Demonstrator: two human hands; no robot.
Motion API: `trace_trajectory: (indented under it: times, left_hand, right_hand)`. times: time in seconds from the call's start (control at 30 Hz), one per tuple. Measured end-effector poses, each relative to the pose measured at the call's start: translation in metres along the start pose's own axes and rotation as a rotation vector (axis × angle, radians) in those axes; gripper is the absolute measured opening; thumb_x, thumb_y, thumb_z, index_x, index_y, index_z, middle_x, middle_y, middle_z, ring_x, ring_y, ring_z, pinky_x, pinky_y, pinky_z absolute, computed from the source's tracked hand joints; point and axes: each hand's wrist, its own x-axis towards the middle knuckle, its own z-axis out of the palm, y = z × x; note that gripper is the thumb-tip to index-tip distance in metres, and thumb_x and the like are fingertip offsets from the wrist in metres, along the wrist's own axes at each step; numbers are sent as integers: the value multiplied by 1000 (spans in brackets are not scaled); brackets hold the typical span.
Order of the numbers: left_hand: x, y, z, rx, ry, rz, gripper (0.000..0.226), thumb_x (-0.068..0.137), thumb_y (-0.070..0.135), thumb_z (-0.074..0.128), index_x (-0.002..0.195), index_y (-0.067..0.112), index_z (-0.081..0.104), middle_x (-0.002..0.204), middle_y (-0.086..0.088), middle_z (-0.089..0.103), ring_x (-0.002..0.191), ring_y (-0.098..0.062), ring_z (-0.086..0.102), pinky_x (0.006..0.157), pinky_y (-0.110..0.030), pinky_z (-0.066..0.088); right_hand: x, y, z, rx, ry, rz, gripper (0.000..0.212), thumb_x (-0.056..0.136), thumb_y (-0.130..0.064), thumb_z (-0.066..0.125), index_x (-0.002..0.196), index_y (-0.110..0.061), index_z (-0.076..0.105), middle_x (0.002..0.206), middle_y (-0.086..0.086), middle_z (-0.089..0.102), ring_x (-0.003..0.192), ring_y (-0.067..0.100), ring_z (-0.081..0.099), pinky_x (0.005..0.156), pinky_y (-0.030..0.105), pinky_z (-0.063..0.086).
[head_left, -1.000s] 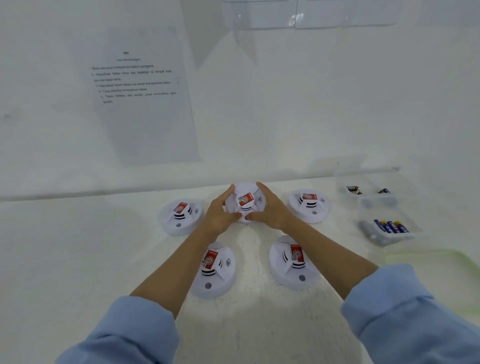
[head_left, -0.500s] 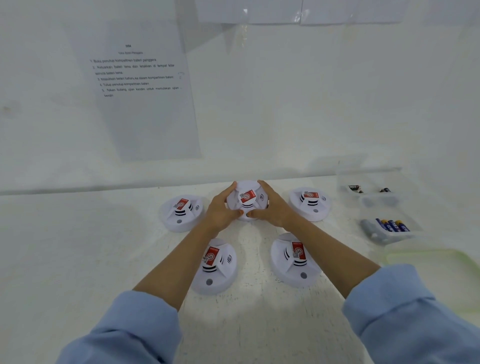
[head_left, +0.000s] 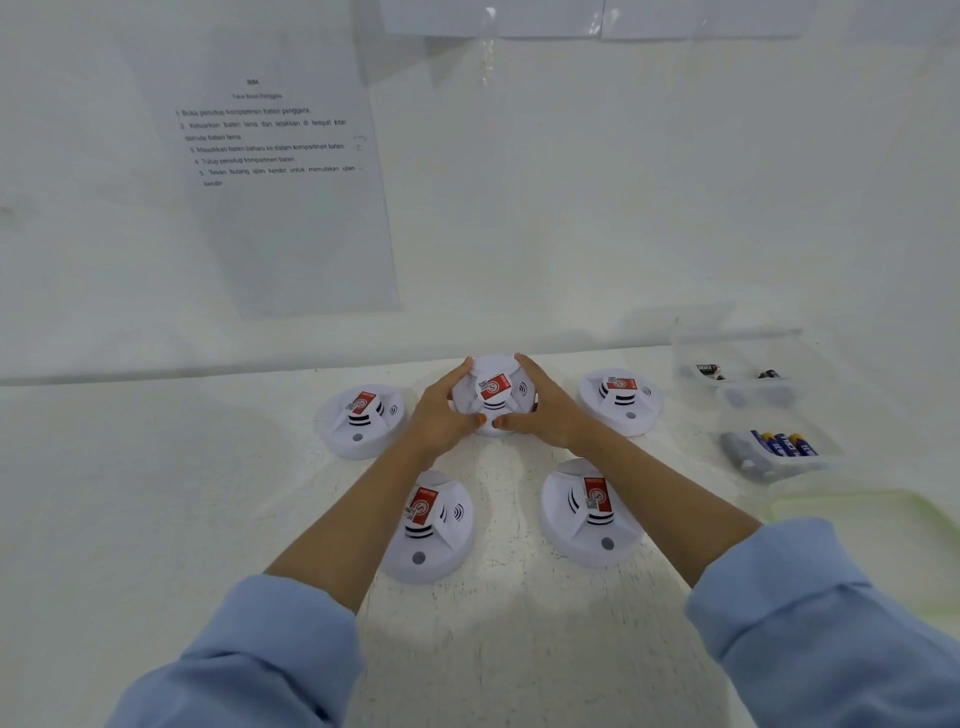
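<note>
I have both hands round the smoke alarm (head_left: 493, 387) at the far middle of the group. My left hand (head_left: 441, 415) curls about its left rim and my right hand (head_left: 545, 415) about its right rim, with the thumbs nearly meeting at the near edge below the red label. It is a snug two-handed hold on the casing. The alarm is face up and tilted a little towards me; I cannot tell whether its base is clear of the table (head_left: 156, 493).

I judge this the opening step: taking up one unit to get at its battery cover. Next I'd need to draw it in and turn it over, or twist the casing off its base. I must not knock the left neighbour (head_left: 361, 421) or the right neighbour (head_left: 621, 400) just beside my knuckles, nor the near-left alarm (head_left: 431, 525) and near-right alarm (head_left: 589, 512) beside my forearms. The box of batteries (head_left: 779, 452) lies well off to the right of the grip.
</note>
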Motion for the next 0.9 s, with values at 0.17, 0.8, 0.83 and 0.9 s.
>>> trace_trajectory:
  times: [0.17,0.8,0.83,0.9]
  left_hand:
    - [0,-2,-2,-11,-9,6,65,80,-4,65,134,24,42,126,-10,46,113,-28,49,75,-28,52]
    - [-1,1,-3,-33,-59,13,61,82,-6,63,133,20,42,125,-10,46,108,-25,49,71,-30,53]
    - [0,1,-3,-34,-59,14,61,82,-6,63,133,20,42,127,-11,46,110,-27,49,72,-32,53]
    - [0,0,-3,-31,-55,14,61,81,-5,64,133,20,42,129,-12,46,113,-28,48,72,-32,53]
  right_hand:
    - [-9,-2,-18,281,-136,50,70,83,-2,64,137,-30,31,128,10,47,110,21,54,81,29,56]
    - [-12,-2,-19,315,-143,13,51,84,-1,62,124,-25,41,106,1,55,91,17,59,71,24,57]
    - [-12,-2,-19,314,-142,12,51,84,-1,62,124,-25,41,106,1,54,91,17,59,70,23,57]
    - [-12,-2,-19,313,-138,10,52,84,-1,62,125,-24,41,106,0,54,91,17,59,70,23,57]
